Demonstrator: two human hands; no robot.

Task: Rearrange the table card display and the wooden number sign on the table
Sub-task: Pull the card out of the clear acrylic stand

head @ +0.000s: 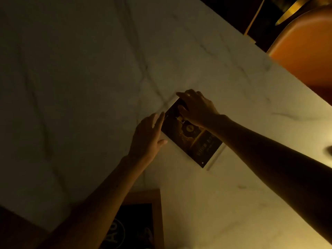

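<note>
The table card display [195, 146], a clear stand with a dark printed card, sits near the middle of the white marble table [89, 78]. My right hand [196, 108] grips its far top corner, fingers curled over the edge. Against the stand's left edge rests my left hand [150, 135], fingers spread, holding nothing. The wooden number sign [143, 220], a wood frame around a dark panel with pale lettering, lies at the bottom centre, partly hidden under my left forearm.
An orange chair [303, 49] stands past the table's right edge. A dark floor with a gold-coloured object [298, 9] shows at the top right. The lighting is dim, brighter on the table's right side.
</note>
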